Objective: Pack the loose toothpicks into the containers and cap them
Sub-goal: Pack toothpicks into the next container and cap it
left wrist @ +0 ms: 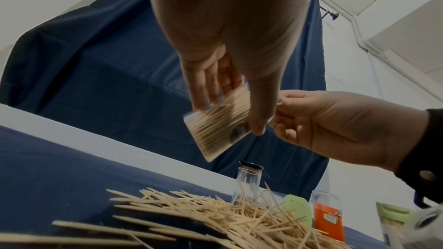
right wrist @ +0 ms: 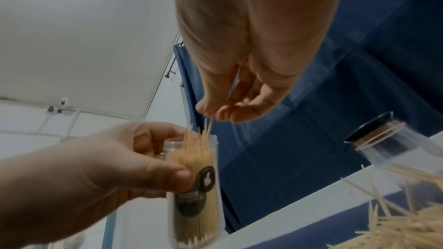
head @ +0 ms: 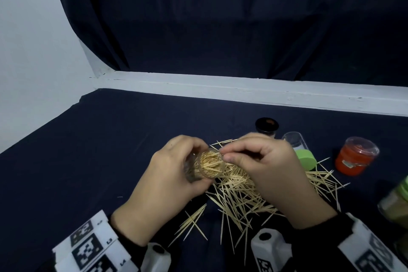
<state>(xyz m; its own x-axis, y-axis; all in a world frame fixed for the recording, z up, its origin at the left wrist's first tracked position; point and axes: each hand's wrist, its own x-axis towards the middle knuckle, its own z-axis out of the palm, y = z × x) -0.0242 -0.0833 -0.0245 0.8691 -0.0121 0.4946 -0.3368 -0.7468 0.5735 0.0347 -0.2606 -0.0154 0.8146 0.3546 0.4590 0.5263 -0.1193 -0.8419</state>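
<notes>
My left hand [head: 176, 168] grips a clear round container [head: 210, 164] packed with toothpicks, held above the table with its open mouth tilted towards me. In the left wrist view the container [left wrist: 218, 128] shows between fingers and thumb; in the right wrist view the container [right wrist: 194, 186] carries a black label. My right hand [head: 223, 154] pinches a toothpick [right wrist: 209, 130] at the mouth, its tip among the others. A big heap of loose toothpicks [head: 242, 192] lies on the dark cloth under both hands.
Behind the heap stand a black-capped container [head: 266, 126], an empty clear tube [head: 294, 140], a green cap [head: 305, 159] and an orange-filled container [head: 354, 155]. A green-topped container [head: 397, 201] sits at the right edge. A white ledge [head: 242, 90] bounds the table's far side.
</notes>
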